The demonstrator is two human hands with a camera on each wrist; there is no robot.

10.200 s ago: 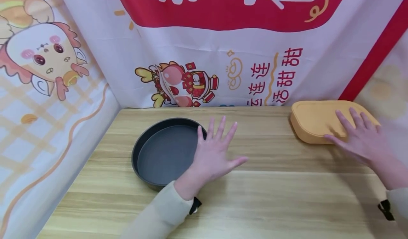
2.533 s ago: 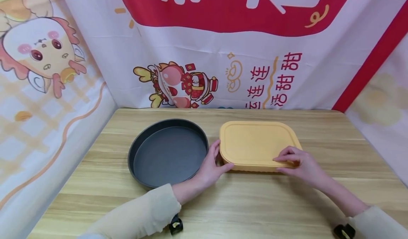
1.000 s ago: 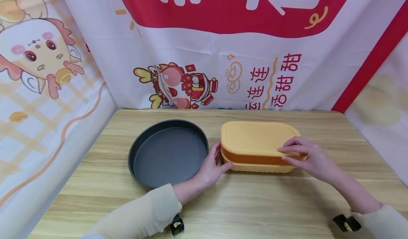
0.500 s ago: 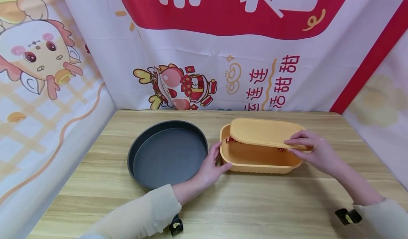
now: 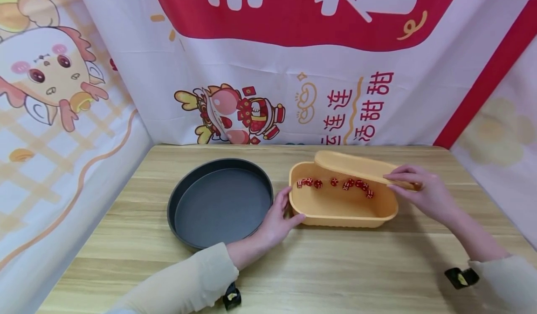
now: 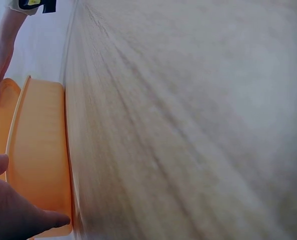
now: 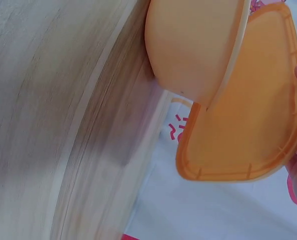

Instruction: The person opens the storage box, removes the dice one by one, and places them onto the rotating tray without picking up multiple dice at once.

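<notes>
A yellow-orange plastic storage box [image 5: 344, 221] sits on the table, uncovered at the front. My left hand [image 5: 274, 223] grips its left front corner, thumb on the front wall and fingers along the side. Between thumb and fingers, my right hand [image 5: 428, 193] pinches the right end of the matching lid [image 5: 356, 166]. The lid is tilted above the back right of the box, and its ribbed underside [image 7: 238, 120] shows in the right wrist view. Several red dice [image 5: 318, 184] with white pips lie along the back of the box floor.
Left of the box stands a round dark grey pan [image 5: 222, 204], its inside bare; my left forearm passes over its lower right edge. Printed cloth [image 5: 260, 62] hangs behind the wood-grain table [image 5: 335, 267] and at both sides.
My right hand has raised the lid from the box and drawn it back and to the right, so the dice inside show. My left hand has stayed at the box corner.
</notes>
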